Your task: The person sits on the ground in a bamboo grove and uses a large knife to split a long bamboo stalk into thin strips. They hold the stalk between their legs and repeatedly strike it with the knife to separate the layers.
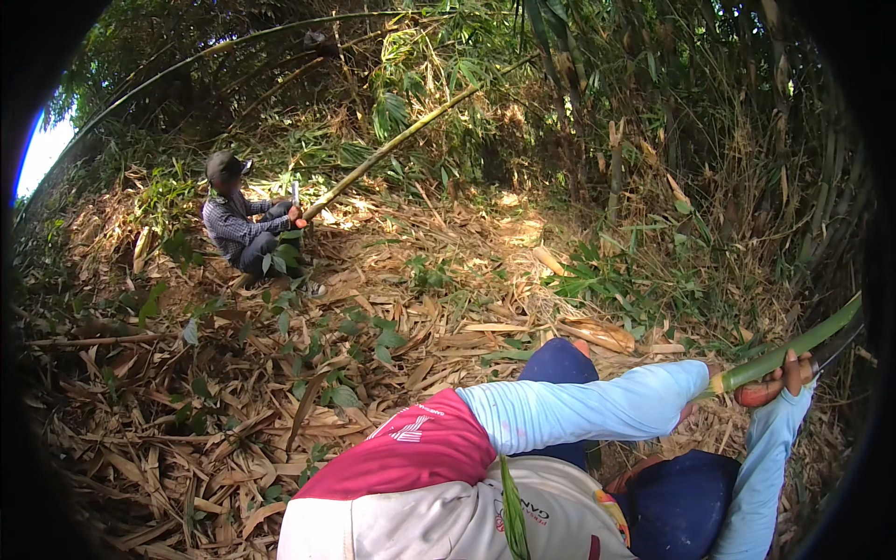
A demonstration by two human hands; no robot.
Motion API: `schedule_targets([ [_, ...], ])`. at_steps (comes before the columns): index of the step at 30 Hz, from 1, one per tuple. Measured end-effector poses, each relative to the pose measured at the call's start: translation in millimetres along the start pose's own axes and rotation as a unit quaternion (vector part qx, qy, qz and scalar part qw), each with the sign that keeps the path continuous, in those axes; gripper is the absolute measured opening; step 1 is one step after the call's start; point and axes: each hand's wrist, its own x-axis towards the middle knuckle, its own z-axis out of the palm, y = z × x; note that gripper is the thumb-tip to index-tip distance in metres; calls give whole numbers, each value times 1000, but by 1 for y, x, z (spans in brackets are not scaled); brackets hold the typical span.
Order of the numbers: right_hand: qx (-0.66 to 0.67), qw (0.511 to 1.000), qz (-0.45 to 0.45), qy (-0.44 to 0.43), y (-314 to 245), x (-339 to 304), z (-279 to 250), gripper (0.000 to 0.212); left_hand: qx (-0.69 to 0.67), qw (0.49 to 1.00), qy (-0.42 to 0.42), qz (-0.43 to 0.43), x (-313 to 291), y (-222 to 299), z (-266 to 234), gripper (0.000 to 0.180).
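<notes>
A green bamboo stalk (793, 349) slants up to the right rim, its pale cut end toward me. My left hand (689, 411) is closed about that cut end; the light blue sleeve hides most of its fingers. Just below the stalk, my right hand (794, 372) is wrapped around the brown handle of a large knife (758, 393). Its dark blade runs alongside the bamboo toward the right rim. The fingers of this hand lie against the stalk's lower side. My bent knees in dark blue trousers (686, 504) are below my arms.
Dry bamboo leaves and sheaths (392, 373) cover the ground. At the left a crouching person (245, 224) holds a blade and a long bamboo pole (401, 142) that slopes up to the right. A dense bamboo thicket (709, 121) rises behind, with a broken stump (616, 168) before it.
</notes>
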Motion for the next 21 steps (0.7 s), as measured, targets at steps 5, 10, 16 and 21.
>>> schedule_targets([
  [5, -54, 998, -11, 22, -5, -6, 14, 29, -53, 996, 33, -58, -8, 4, -4, 18],
  [10, -119, 993, 9, 7, -17, -9, 6, 34, -289, 950, 39, -110, 22, -29, 16, 19],
  [16, -224, 972, 14, -76, -20, -26, 36, 37, -393, 914, 54, -81, 9, -46, -33, 42],
  [21, -401, 899, -96, -148, -24, -27, 30, 30, -425, 899, 25, -99, 8, -33, -49, 58],
])
